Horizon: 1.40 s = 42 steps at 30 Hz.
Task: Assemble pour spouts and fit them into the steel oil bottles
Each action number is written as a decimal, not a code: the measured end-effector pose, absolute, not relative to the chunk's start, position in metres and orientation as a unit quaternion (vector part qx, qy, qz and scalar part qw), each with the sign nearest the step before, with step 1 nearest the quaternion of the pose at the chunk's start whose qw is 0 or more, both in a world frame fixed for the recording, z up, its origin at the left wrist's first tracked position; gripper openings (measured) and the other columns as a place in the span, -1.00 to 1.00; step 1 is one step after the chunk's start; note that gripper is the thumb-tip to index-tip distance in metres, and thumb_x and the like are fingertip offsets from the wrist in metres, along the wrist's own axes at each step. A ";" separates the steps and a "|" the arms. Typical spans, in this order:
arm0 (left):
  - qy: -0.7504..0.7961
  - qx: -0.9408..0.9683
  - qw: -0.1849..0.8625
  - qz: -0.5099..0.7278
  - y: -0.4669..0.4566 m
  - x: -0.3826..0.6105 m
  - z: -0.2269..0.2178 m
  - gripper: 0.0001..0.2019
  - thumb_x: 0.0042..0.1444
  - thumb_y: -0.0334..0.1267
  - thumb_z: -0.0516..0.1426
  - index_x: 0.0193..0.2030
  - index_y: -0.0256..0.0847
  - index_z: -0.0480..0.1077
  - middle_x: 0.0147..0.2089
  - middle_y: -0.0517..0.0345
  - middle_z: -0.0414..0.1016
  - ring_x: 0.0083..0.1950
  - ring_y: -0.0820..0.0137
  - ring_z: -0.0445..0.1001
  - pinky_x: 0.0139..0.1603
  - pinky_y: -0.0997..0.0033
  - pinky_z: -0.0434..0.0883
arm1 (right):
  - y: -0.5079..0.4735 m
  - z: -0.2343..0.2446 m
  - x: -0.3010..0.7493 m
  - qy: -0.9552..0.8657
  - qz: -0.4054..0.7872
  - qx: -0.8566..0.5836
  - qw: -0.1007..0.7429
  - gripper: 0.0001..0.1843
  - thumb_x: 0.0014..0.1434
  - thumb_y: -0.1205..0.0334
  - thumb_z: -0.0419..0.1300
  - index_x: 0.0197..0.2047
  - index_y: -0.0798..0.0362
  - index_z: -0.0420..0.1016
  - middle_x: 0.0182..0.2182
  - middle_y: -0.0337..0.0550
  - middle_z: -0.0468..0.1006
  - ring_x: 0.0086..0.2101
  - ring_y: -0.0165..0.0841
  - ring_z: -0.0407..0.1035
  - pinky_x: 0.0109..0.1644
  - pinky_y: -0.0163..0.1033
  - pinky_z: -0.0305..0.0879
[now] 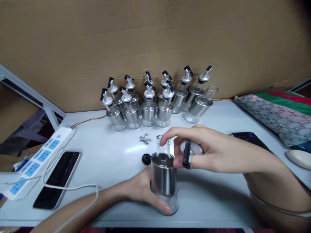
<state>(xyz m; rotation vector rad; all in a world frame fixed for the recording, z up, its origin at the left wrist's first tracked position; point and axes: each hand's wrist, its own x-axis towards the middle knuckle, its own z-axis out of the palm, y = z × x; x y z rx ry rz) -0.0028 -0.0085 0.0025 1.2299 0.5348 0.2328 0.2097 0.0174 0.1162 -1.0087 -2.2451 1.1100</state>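
My left hand (143,191) is wrapped round a glass bottle with a steel sleeve (164,176), which stands upright near the table's front edge with its neck uncapped. My right hand (206,150) hovers just right of the bottle's neck, fingers closed on a silver pourer cap with a black flap (188,152). Its index finger reaches over the neck's rim. On the table behind the bottle lie a small silver spout piece (145,138) and a black round stopper (146,159).
Several capped steel-sleeved bottles (148,103) stand in a cluster at the back; one uncapped bottle (200,105) leans at their right. A power strip (39,158) and phone (58,178) lie left. Another phone (250,137), a patterned cushion (274,113) and a mouse (300,158) are right.
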 end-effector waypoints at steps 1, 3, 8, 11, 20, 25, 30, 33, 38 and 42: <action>0.250 0.561 0.781 0.110 -0.008 -0.003 0.002 -0.42 -0.31 -0.11 0.42 -0.10 -0.29 0.44 -0.12 0.00 0.49 -0.08 0.21 0.46 0.00 0.19 0.40 | 0.018 0.114 0.209 -0.809 0.392 -0.377 0.224 -0.63 0.01 0.40 0.22 -0.08 -0.05 0.46 -0.52 -0.29 0.53 -0.53 -0.37 0.40 -0.55 -0.33 0.27; 0.256 0.551 0.787 0.111 -0.008 -0.003 0.002 -0.42 -0.32 -0.12 0.42 -0.11 -0.29 0.44 -0.11 -0.01 0.50 -0.07 0.20 0.46 0.01 0.18 0.40 | 0.021 0.111 0.209 -0.787 0.395 -0.405 0.247 -0.56 -0.03 0.45 0.21 -0.04 -0.04 0.42 -0.50 -0.29 0.54 -0.53 -0.37 0.42 -0.57 -0.35 0.28; 0.247 0.550 0.793 0.092 -0.008 -0.003 0.000 -0.38 -0.34 -0.06 0.43 -0.10 -0.27 0.43 -0.13 0.01 0.50 -0.09 0.22 0.46 -0.01 0.20 0.40 | 0.031 0.106 0.212 -0.745 0.545 -0.357 0.146 -0.80 0.04 0.38 0.19 -0.21 0.03 0.49 -0.51 -0.28 0.54 -0.65 -0.46 0.36 -0.62 -0.37 0.30; 0.233 0.548 0.799 0.080 -0.009 -0.004 -0.001 -0.41 -0.28 0.04 0.39 -0.14 -0.29 0.44 -0.17 0.02 0.49 -0.13 0.25 0.45 -0.06 0.25 0.39 | 0.039 0.100 0.213 -0.710 0.616 -0.329 0.092 -0.95 0.06 0.28 0.22 -0.41 0.06 0.46 -0.54 -0.26 0.50 -0.61 -0.45 0.38 -0.55 -0.34 0.37; 0.253 0.496 0.816 0.158 -0.011 0.003 -0.004 -0.34 -0.16 0.08 0.34 0.01 -0.27 0.33 -0.07 0.03 0.42 -0.05 0.30 0.40 -0.01 0.32 0.30 | 0.047 0.101 0.220 -0.799 0.480 -0.338 0.132 -0.87 0.07 0.25 0.22 -0.47 0.09 0.48 -0.60 -0.29 0.47 -0.61 -0.50 0.30 -0.56 -0.41 0.19; 0.249 0.465 0.833 0.168 -0.013 0.005 -0.006 -0.40 0.05 0.03 0.24 0.14 -0.22 0.22 -0.18 0.05 0.42 -0.20 0.35 0.49 -0.14 0.31 0.37 | 0.039 0.122 0.246 -0.784 0.380 -0.440 0.220 -0.77 0.05 0.15 0.19 -0.56 0.07 0.44 -0.68 -0.32 0.40 -0.65 -0.54 0.24 -0.58 -0.39 0.10; 0.257 0.495 0.819 0.133 -0.013 0.002 -0.007 -0.63 0.12 0.01 0.19 -0.15 -0.30 0.39 -0.22 -0.01 0.48 -0.24 0.40 0.50 -0.10 0.32 0.37 | 0.043 0.127 0.276 -0.738 0.187 -0.585 0.279 -0.71 0.02 0.00 0.24 -0.52 0.07 0.47 -0.72 -0.30 0.38 -0.66 -0.51 0.23 -0.51 -0.30 0.10; 0.263 0.499 0.815 0.133 -0.012 0.002 -0.005 -0.61 0.11 0.03 0.19 -0.16 -0.30 0.39 -0.23 0.00 0.49 -0.26 0.41 0.50 -0.10 0.32 0.37 | 0.050 0.124 0.279 -0.719 0.074 -0.651 0.232 -0.88 0.04 0.19 0.25 -0.40 0.08 0.51 -0.70 -0.27 0.43 -0.61 -0.44 0.29 -0.44 -0.26 0.13; 0.264 0.498 0.815 0.135 -0.012 0.004 -0.004 -0.61 0.11 0.03 0.19 -0.17 -0.31 0.38 -0.25 0.01 0.48 -0.27 0.43 0.50 -0.11 0.34 0.37 | 0.065 0.114 0.267 -0.721 0.002 -0.671 0.174 -0.86 0.06 0.36 0.18 -0.27 0.14 0.52 -0.58 -0.16 0.48 -0.53 -0.37 0.31 -0.35 -0.28 0.13; 0.262 0.498 0.816 0.136 -0.013 0.004 -0.005 -0.62 0.11 0.03 0.18 -0.17 -0.30 0.38 -0.25 0.01 0.49 -0.27 0.42 0.50 -0.11 0.33 0.37 | 0.075 0.103 0.266 -0.733 -0.015 -0.660 0.163 -0.80 0.07 0.36 0.16 -0.22 0.18 0.53 -0.57 -0.11 0.48 -0.54 -0.36 0.27 -0.36 -0.28 0.10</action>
